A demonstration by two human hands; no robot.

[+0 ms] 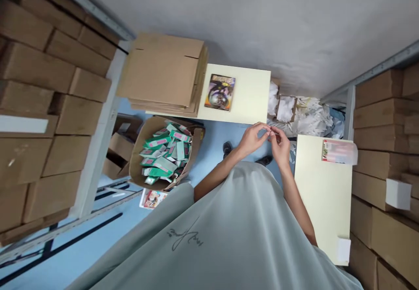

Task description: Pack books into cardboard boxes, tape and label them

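My left hand [252,139] and my right hand [279,144] meet in front of my body, above the blue floor. Thumb and fingers of each are curled into a pinch, and the fingertips touch or nearly touch the other hand's. Whatever may be between them is too small to make out. Closest beyond the hands is the edge of a cream table [250,95]. On that table lies a dark, colourful booklet or case [220,92], apart from both hands.
Flattened cardboard [160,69] is stacked at the table's left end. Below it stands an open carton [135,167] of green-and-white small boxes [165,150]. A second cream table [322,202] is at right, bearing a clear plastic packet [339,151]. Box-filled shelves flank both sides.
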